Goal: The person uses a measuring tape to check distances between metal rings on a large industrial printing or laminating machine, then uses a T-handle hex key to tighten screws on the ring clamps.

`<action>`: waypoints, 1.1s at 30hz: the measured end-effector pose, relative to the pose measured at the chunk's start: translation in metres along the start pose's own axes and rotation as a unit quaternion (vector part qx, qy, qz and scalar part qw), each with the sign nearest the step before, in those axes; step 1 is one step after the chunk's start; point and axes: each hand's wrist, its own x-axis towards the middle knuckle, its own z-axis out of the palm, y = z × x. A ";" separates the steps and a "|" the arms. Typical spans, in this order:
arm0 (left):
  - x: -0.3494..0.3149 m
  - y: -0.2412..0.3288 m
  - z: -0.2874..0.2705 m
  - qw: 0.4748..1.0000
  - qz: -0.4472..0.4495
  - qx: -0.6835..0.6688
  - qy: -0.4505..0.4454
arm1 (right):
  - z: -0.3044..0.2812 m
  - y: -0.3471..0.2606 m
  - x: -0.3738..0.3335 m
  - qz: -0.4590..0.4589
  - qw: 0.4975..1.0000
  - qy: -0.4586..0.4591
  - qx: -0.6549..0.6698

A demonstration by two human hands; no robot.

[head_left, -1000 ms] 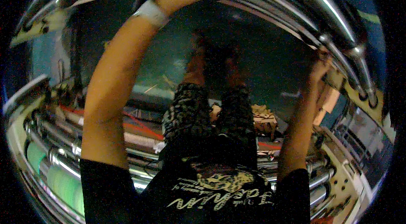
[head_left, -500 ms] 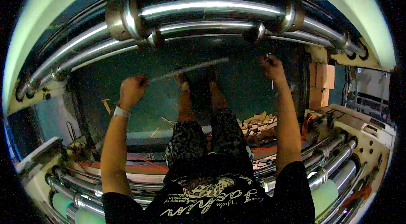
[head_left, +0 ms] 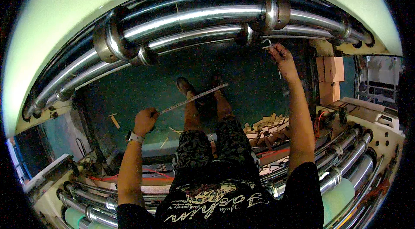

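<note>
My left hand (head_left: 146, 121) is closed on one end of a long, thin steel ruler (head_left: 194, 99), which slants up to the right over my legs, its far end free. Up at the right, my right hand (head_left: 284, 61) grips a slim, bent metal tool (head_left: 266, 44) that looks like a hex key. Part of it sticks out above the fingers, and a thin straight piece shows below the hand. Just beyond that hand is a metal collar (head_left: 271, 8) on the upper steel shaft (head_left: 194, 18). A smaller collar (head_left: 244, 34) sits on the lower shaft (head_left: 196, 35).
Another large collar (head_left: 113, 34) is farther left on the upper shaft. Cardboard scraps (head_left: 268, 130) lie heaped behind my legs to the right. More rollers (head_left: 341, 160) run behind me on both sides. Brown cardboard boxes (head_left: 330, 80) stand beyond the frame at the right.
The view has shifted, with the shafts now farther left. My right hand has risen close to the collars, showing the bent tool. The ruler has swung lower and is less blurred.
</note>
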 end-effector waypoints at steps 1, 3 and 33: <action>-0.001 0.003 -0.004 1.000 -0.003 -0.005 0.005 | -0.001 0.000 0.001 0.013 1.000 0.001 0.028; -0.003 0.009 -0.010 1.000 -0.008 -0.016 0.018 | 0.006 -0.006 0.002 0.060 0.992 0.038 0.100; 0.002 -0.018 -0.011 0.993 0.057 -0.056 0.092 | 0.117 0.013 0.021 0.178 0.836 0.017 0.519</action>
